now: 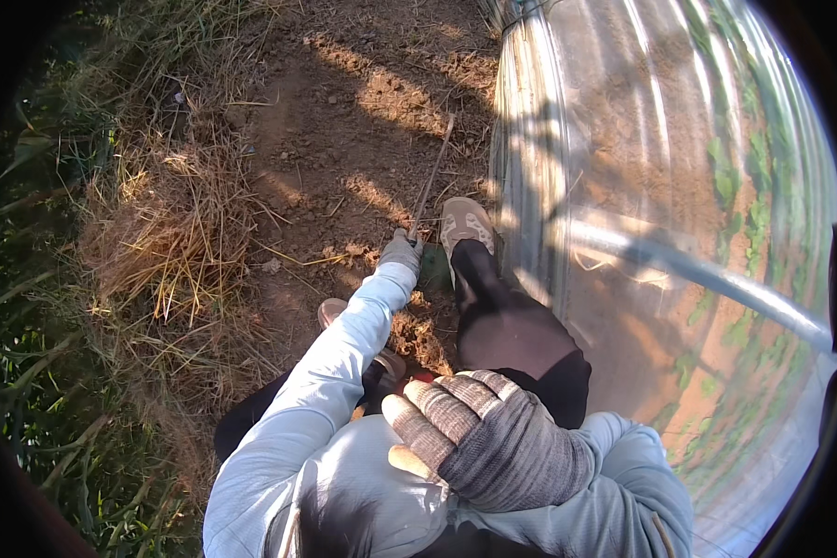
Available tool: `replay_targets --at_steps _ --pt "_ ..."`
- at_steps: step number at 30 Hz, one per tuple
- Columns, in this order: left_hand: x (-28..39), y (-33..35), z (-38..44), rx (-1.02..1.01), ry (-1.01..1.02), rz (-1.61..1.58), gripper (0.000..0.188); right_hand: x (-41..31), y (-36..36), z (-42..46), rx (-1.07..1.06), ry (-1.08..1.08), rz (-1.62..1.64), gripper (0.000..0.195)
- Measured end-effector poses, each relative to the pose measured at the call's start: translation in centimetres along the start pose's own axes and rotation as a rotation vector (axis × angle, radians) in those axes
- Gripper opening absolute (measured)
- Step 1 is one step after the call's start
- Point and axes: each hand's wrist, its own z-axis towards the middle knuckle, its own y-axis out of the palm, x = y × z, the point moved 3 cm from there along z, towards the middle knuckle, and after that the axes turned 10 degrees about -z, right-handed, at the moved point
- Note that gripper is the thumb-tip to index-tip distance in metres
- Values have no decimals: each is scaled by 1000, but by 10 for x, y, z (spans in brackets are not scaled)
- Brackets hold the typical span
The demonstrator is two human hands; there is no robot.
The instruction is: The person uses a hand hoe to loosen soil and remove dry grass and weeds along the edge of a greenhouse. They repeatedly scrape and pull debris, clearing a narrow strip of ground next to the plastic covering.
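My left hand [400, 252], in a grey knitted work glove, is closed around the near end of a thin brown rod or stick [432, 176]. The rod points forward over the bare soil, and its far end is beside the greenhouse film. My right hand [492, 439], in a striped grey glove with tan fingertips, is held across my chest with the fingers bent and side by side. Its palm is hidden, so whether it holds anything cannot be told. A dark green object [434, 268] is partly visible between my left hand and my shoe [466, 222].
Clear plastic film [642, 125] of a greenhouse or tunnel curves up on the right, bunched along its lower edge [530, 153]. A metal pipe [697, 275] and green plants [757, 202] show through it. Dry straw [174, 244] and tall grass [28, 335] line the left side.
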Motion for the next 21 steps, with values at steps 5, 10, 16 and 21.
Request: replay_targets --at_steps 5,10,16,21 --pt "-96 40 -3 -37 -224 -905 32 -3 5 -3 25 -29 -34 38" --pt "-132 57 -17 -12 -313 -1471 24 -1 -5 -4 71 -19 -66 39" --pt "-24 1 -13 -90 37 -157 41 10 2 -11 20 37 5 40" --pt "7 -22 104 145 170 -633 39 -3 -1 -7 -25 -37 6 40"
